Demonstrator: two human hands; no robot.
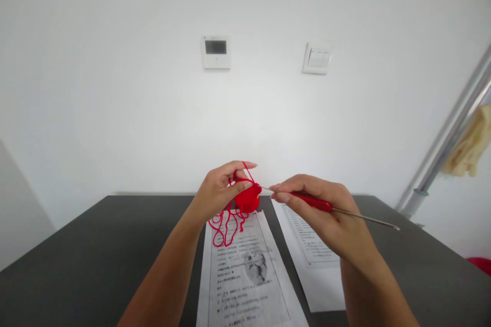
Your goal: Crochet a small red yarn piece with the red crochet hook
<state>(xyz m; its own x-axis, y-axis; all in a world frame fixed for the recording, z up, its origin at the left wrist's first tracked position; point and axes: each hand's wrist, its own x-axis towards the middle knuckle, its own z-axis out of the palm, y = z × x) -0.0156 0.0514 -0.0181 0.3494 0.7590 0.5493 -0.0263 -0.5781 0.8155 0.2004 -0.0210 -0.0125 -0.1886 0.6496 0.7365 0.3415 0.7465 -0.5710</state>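
My left hand [222,186] pinches a small red crocheted piece [248,198], with a strand of red yarn running up over its raised index finger. Loose loops of red yarn [226,232] hang below that hand, over a printed sheet. In my right hand [326,207] is a crochet hook with a red handle [312,201], gripped between thumb and fingers. The hook's thin metal tip points left and meets the right edge of the red piece. Its other metal end sticks out behind the hand to the right.
Two printed sheets, one at centre [245,291] and one to the right [322,286], lie on the dark table [95,265]. A thermostat [216,52] and a switch [317,58] are on the white wall. At right stands a metal pole [445,148] beside a cream cloth [470,143].
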